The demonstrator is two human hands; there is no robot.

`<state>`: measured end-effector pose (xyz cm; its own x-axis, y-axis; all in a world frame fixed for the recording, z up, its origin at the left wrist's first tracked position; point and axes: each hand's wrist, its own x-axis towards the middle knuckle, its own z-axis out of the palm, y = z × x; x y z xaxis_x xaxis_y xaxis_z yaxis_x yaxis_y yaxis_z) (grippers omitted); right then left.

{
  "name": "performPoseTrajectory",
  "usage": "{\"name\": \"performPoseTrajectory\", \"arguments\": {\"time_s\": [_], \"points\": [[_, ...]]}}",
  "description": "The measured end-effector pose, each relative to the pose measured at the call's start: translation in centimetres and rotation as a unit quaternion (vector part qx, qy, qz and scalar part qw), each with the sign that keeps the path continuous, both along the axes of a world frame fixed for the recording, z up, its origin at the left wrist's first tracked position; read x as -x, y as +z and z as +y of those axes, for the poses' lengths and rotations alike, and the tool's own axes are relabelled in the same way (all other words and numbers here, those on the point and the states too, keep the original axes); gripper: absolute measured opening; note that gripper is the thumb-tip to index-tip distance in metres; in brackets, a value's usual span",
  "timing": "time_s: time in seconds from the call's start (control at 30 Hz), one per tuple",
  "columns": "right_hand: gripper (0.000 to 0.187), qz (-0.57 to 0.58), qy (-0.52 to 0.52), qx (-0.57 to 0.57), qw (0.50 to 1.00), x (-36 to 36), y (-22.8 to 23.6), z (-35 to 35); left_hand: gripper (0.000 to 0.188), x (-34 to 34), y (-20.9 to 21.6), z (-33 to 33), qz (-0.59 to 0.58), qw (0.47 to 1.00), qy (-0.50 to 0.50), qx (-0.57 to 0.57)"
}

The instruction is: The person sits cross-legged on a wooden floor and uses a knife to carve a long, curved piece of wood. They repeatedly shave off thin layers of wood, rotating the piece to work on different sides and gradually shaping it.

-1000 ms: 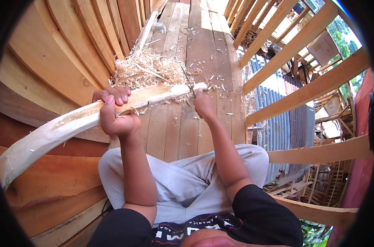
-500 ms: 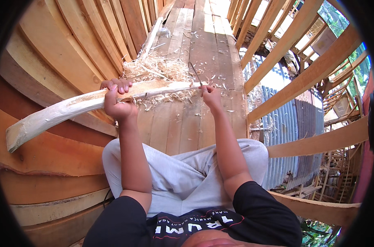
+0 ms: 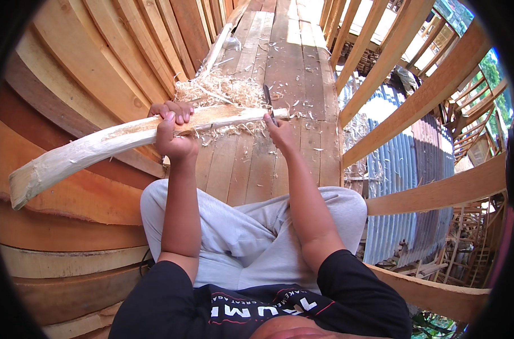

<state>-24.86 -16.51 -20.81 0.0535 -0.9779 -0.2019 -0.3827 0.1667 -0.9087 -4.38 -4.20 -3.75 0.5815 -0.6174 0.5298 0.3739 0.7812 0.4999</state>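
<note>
A long, pale, curved piece of wood (image 3: 87, 148) lies slantwise in front of me, its thick end at the left and its narrow end over the floor at the right. My left hand (image 3: 175, 129) is closed round its middle. Close to the narrow end, my right hand (image 3: 280, 133) grips a dark-bladed knife (image 3: 268, 97). The blade points away from me and stands against or just behind the wood; contact cannot be made out. Most of the knife's handle is hidden in my fingers. Curly wood shavings (image 3: 226, 92) are heaped just beyond the wood.
I sit cross-legged on a plank floor (image 3: 251, 169) strewn with small chips. Stacked boards (image 3: 70, 226) rise along my left side. Wooden railing slats (image 3: 415, 101) run along the right, with corrugated metal roofing (image 3: 392, 181) beyond them. A pale pole (image 3: 214, 51) lies by the far left wall.
My right hand with the knife has drawn a little left and back along the wood, away from its tip. The left hand and wood have shifted slightly right.
</note>
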Motion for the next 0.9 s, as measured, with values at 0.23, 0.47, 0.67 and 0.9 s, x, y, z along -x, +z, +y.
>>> {"name": "performPoseTrajectory", "arguments": {"time_s": [0.23,0.47,0.67,0.9], "points": [[0.067,0.006,-0.037,-0.001,0.999,0.2,0.0,-0.5,0.014,0.7,0.3,-0.1,-0.013,1.0,-0.002,-0.001],[0.066,-0.288,0.095,-0.368,0.879,0.9,2.7,0.0,0.014,-0.3,-0.1,0.2,-0.016,1.0,0.0,0.003],[0.066,-0.323,0.143,-0.395,0.848,1.9,2.7,-0.2,0.015,0.0,0.3,0.4,-0.022,1.0,0.001,0.0],[0.066,-0.015,-0.017,-0.113,0.993,0.4,2.2,0.3,0.013,0.9,0.4,0.9,-0.001,1.0,0.019,0.005]]}}
